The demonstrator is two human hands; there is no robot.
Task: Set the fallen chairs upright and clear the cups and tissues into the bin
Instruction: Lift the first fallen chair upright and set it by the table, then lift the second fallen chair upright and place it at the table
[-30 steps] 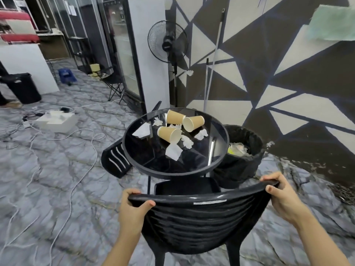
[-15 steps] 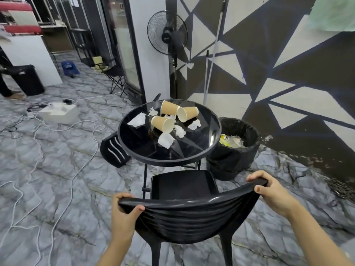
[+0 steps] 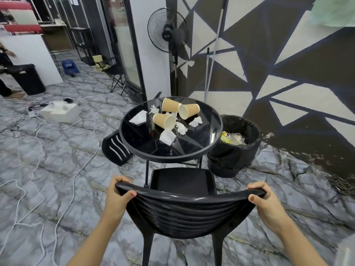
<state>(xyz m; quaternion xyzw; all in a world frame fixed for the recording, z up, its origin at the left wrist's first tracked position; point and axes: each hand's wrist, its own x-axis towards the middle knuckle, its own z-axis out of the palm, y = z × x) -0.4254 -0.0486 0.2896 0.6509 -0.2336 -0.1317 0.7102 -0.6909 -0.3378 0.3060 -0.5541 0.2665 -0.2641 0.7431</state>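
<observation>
Hands (image 3: pixel 115 201) grip ribbed black plastic chair (image 3: pixel 189 214).

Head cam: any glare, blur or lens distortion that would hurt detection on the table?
Head view: the glass table mirrors the wall pattern and carries a bright glare streak near its right rim; the cups and tissues stay sharp. Wide-angle bending shows in the pole and the door frames at left. Both hands on the chair back are crisp; the far-left edge is soft.
</observation>
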